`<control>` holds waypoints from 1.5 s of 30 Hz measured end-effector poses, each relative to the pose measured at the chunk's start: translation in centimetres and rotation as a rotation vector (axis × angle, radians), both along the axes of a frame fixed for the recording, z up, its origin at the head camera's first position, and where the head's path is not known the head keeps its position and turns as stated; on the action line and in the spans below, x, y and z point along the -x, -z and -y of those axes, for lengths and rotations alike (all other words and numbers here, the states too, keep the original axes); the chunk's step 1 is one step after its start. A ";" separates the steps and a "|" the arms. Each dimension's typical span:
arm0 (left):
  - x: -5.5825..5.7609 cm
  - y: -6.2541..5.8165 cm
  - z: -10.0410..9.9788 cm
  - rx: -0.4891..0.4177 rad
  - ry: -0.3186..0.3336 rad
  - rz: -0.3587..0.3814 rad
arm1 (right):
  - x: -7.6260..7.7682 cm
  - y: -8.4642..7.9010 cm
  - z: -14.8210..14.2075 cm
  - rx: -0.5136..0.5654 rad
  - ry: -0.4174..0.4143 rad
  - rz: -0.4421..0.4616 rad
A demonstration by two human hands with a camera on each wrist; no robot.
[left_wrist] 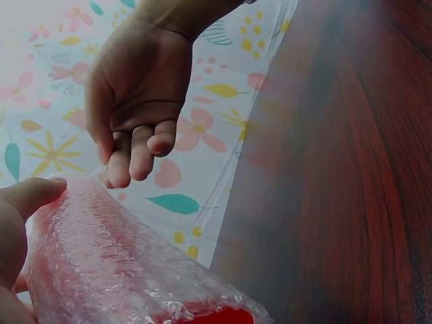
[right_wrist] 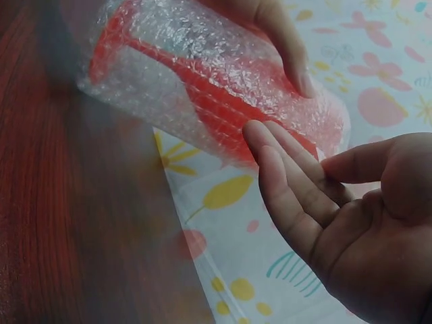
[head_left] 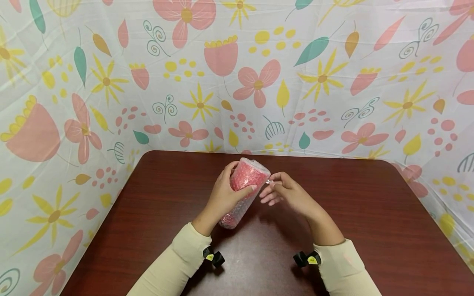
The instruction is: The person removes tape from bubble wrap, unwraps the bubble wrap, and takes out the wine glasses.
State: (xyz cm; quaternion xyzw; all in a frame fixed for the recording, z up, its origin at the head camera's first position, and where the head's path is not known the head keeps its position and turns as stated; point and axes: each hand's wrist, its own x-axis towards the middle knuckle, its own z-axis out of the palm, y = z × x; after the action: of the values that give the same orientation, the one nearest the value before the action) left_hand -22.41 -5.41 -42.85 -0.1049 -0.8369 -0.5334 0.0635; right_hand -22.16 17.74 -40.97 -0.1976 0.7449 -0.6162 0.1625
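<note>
A red stemmed goblet [right_wrist: 223,101] shows through the clear bubble wrap [head_left: 247,191] rolled around it. My left hand [head_left: 227,191] grips this bundle around its upper part, thumb across the near side, and holds it tilted above the table. At the bundle's upper right edge, my right hand [head_left: 290,195] pinches a small bit of the wrap's edge between thumb and index finger. Its other fingers [left_wrist: 140,158] extend loosely beside the bundle. In the left wrist view the wrap covers most of the red surface. What exactly lies between the pinching fingertips is too small to make out fully.
The dark reddish-brown table [head_left: 370,213] spreads beneath both hands. A white cloth [head_left: 322,102] printed with flowers and leaves hangs behind it and along the sides. A strap with a small black camera sits on each sleeved wrist.
</note>
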 end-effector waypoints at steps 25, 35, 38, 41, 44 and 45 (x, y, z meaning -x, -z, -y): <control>-0.1 -0.1 0.0 -0.059 0.023 -0.001 | 0.2 0.2 0.6 0.057 0.129 -0.005; -0.1 -0.1 0.0 -0.071 0.043 -0.002 | 0.2 0.1 0.7 0.064 0.107 -0.018; -0.2 0.0 0.0 -0.072 0.045 0.000 | 0.1 0.0 0.8 0.057 0.102 -0.026; -0.2 0.1 -0.1 -0.067 0.041 -0.008 | 0.0 -0.1 0.8 0.041 0.102 -0.039; -0.2 0.1 -0.1 -0.059 0.037 -0.013 | 0.0 -0.1 0.9 0.024 0.102 -0.055; -0.2 0.2 -0.2 -0.056 0.037 -0.013 | 0.0 -0.1 0.8 0.022 0.103 -0.060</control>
State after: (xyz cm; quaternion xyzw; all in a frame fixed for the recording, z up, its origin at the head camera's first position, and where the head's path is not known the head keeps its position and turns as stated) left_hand -22.21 -5.26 -43.01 -0.1218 -0.8192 -0.5570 0.0619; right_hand -22.12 16.89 -40.91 -0.1792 0.7519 -0.6255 0.1058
